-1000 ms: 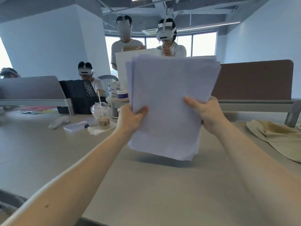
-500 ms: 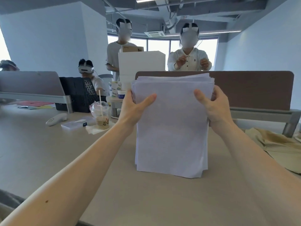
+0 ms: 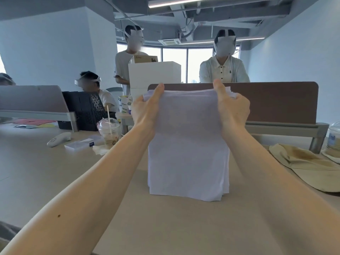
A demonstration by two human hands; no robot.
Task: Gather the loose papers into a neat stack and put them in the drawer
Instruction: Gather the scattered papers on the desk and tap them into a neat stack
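Note:
A thick stack of white papers (image 3: 187,155) stands upright on its bottom edge on the beige table (image 3: 165,227), straight ahead of me. My left hand (image 3: 147,107) grips the stack's upper left side, thumb raised to the top edge. My right hand (image 3: 231,111) grips the upper right side, thumb up at the top corner. The sheets look roughly squared, with a few edges fanned at the top right and bottom right. No drawer is in view.
An iced drink cup with a straw (image 3: 109,133), a white box (image 3: 81,144) and a white handheld device (image 3: 58,141) lie at left. A beige cloth bag (image 3: 309,166) lies at right. A brown divider panel (image 3: 276,102) stands behind the stack; people stand beyond it.
The stack came down from the air and now rests on the table on its bottom edge. Both hands slid up its sides to the top corners. The sheets look more even.

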